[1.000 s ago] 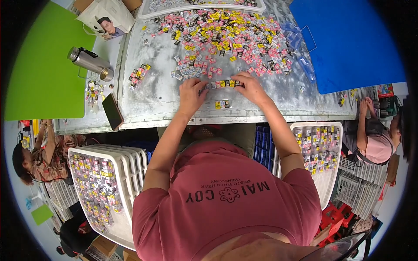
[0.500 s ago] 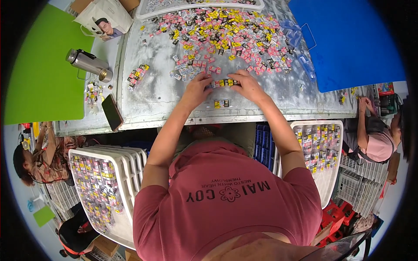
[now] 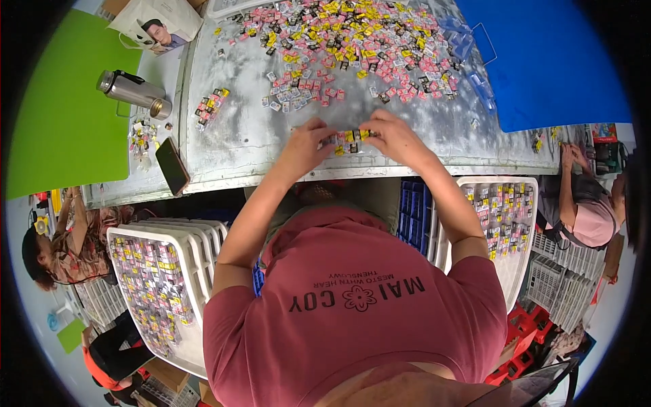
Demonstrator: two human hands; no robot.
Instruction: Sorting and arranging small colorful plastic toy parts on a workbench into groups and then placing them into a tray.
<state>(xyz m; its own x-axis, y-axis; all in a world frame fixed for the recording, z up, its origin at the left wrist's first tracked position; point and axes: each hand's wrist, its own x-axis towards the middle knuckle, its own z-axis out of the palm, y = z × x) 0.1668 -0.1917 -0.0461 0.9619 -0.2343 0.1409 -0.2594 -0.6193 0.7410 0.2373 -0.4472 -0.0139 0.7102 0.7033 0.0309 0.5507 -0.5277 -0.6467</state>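
Note:
Between my two hands a short row of small yellow, black and pink pieces lies near the table's front edge. My left hand closes its fingertips on the left end of this row. At the right end, my right hand pinches it with thumb and fingers. Part of the row is hidden under the fingertips, and the pieces are too small to name their kind. Beyond my hands, several loose white-and-blue pieces lie beside a wide heap of pink, yellow, black and white ones.
On the left are a grouped block of pieces, a phone, a steel flask and a bag. Clear plastic cases lie right, by a blue board. Filled white trays flank me; other people work nearby.
Both hands have drawn the row slightly nearer to me, over the spot where a small yellow-and-black group lay apart. The view has shifted a little.

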